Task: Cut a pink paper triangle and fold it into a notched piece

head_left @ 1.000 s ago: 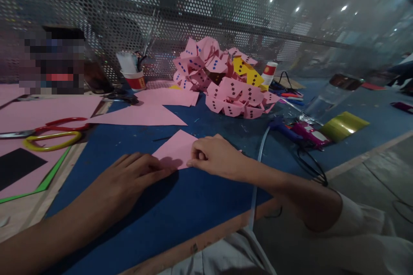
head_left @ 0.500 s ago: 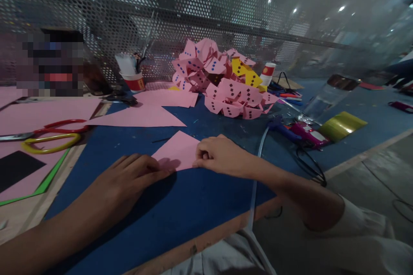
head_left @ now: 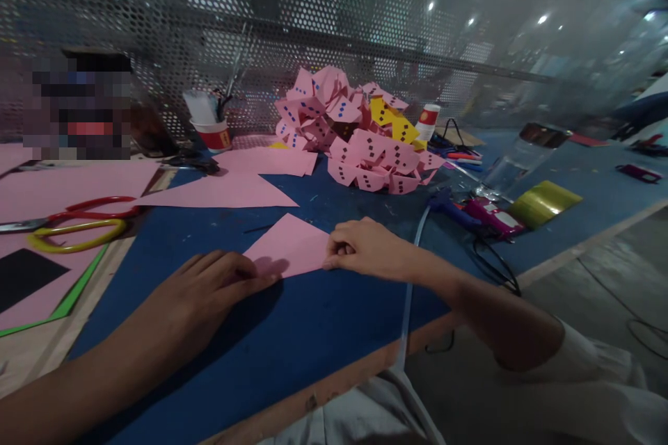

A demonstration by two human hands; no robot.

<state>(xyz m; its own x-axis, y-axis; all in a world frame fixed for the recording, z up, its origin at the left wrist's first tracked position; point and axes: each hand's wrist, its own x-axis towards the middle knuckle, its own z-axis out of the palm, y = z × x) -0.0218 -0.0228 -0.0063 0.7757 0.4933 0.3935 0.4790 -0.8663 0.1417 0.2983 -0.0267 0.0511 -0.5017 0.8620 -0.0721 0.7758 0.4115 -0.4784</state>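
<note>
A pink sheet of paper point(head_left: 292, 247), folded to a triangle-like shape, lies on the blue tabletop with its point away from me. My left hand point(head_left: 209, 288) holds its left corner, thumb stretched along the near edge and fingers curled over the paper. At the right corner my right hand point(head_left: 365, 247) is closed, thumb and bent fingers pinching the edge. Beyond the hands lies a larger pink paper piece point(head_left: 234, 189). Behind that sits a pile of folded pink paper shapes point(head_left: 383, 160) with dark square marks and some yellow among them.
Scissors point(head_left: 78, 233) with red and yellow handles rest on pink sheets at left. A paper cup point(head_left: 211, 133) holds tools at the back. To the right are a glue gun point(head_left: 459, 212), a clear jar point(head_left: 522, 160), a yellow roll point(head_left: 545, 203) and black cable. A perforated metal screen point(head_left: 313, 14) stands behind.
My right hand has slid slightly rightward along the paper's near edge, showing more of the sheet. My left hand stays at the left corner. The view has shifted a little.
</note>
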